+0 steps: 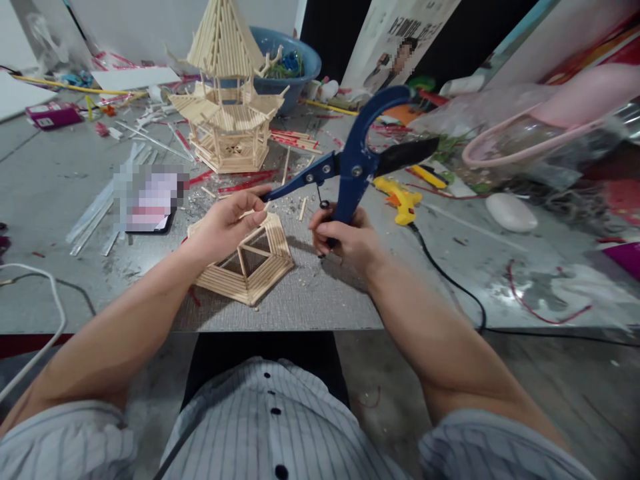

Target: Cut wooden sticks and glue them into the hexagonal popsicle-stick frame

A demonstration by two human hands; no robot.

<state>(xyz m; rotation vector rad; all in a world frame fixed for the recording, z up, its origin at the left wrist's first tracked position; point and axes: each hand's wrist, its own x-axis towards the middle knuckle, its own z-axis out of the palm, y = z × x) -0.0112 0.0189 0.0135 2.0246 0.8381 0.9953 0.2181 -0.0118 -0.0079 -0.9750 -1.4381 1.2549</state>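
Note:
My right hand (pixel 345 241) is closed round one handle of a blue cutter with black jaws (pixel 358 160), held up over the table with its handles spread apart. My left hand (pixel 231 220) pinches a thin wooden stick (pixel 250 213) next to the tip of the cutter's other handle. Under my left hand lies a hexagonal frame of wooden sticks (pixel 250 257), flat on the grey table (pixel 320 300).
A tall stick pagoda model (pixel 227 93) stands behind, with a blue basin (pixel 293 63) beyond it. A yellow glue gun (pixel 400 200) with a black cord lies right of the cutter. A phone (pixel 150 200), loose sticks and red scraps litter the left side. Plastic bags pile at right.

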